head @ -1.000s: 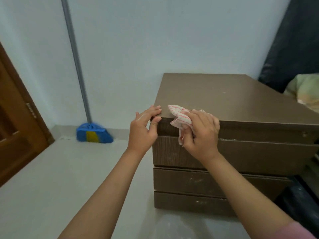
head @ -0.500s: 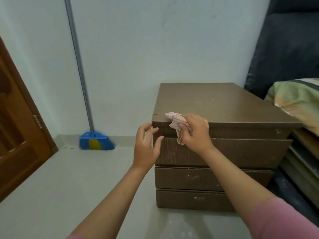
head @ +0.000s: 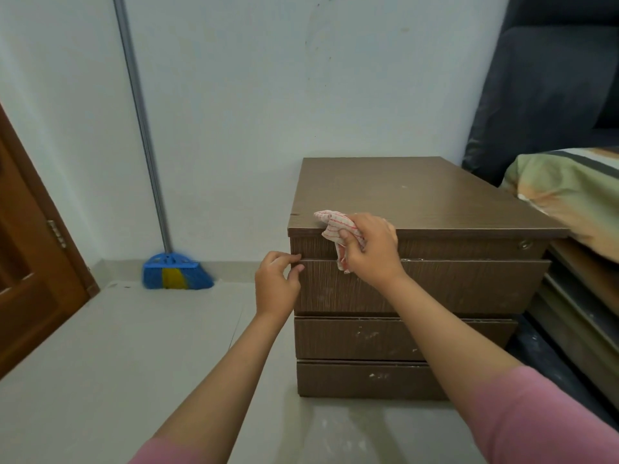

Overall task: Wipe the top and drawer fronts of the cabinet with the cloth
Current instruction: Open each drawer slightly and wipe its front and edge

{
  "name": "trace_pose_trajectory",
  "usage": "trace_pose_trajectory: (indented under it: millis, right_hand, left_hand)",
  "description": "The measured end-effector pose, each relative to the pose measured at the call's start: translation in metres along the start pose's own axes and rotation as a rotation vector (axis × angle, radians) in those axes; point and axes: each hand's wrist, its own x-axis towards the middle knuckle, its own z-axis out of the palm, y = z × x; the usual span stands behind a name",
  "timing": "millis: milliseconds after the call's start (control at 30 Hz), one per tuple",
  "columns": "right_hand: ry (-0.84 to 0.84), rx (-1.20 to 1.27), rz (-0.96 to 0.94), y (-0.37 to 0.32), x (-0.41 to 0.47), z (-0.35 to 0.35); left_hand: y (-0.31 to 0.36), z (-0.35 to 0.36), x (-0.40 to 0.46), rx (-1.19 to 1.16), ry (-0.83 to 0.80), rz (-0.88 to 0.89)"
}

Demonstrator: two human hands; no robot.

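At the front left corner of the cabinet (head: 418,192), both hands are at work. Right hand (head: 370,251) grips the cloth (head: 336,226), a bunched white rag with red stripes; part of it lies over the top's front edge, a tail hangs down against the strip above the top drawer front (head: 418,284). Left hand (head: 276,284) holds nothing, fingers loosely curled, tips at the cabinet's left front edge, level with the seam above that drawer; whether it actually touches, hard to tell.

Cabinet stands on the floor against the wall, three drawer fronts visible. Pale scuffs on the middle drawer front (head: 385,338) and bottom drawer front (head: 368,376); a few specks on the top.

Step in hand, as I judge it: wiping the front edge of the top. To do it well: spread the cloth flatter so more fabric bears on the surface, press evenly, run long overlapping strokes across the top, then down each front. Left hand would best brace the corner.
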Motion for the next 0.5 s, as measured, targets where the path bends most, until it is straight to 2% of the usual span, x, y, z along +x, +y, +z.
trace_pose_trajectory:
  millis: [233,333,400,500]
  right_hand:
    - [-0.048,0.052,0.082,-0.016,0.000,-0.013]
    - [0.070,0.032,0.145,-0.031,-0.030,-0.011]
    - [0.142,-0.012,0.225,-0.042,-0.054,0.000]
    - [0.052,-0.060,0.433,-0.053,-0.069,0.025]
  left_hand:
    - [0.001,-0.008,0.005,-0.003,-0.060,-0.047]
    - [-0.001,-0.012,0.001,-0.005,-0.060,-0.043]
    - [-0.002,-0.016,-0.003,-0.018,-0.063,-0.038]
    - [-0.002,-0.021,-0.008,-0.041,-0.064,-0.016]
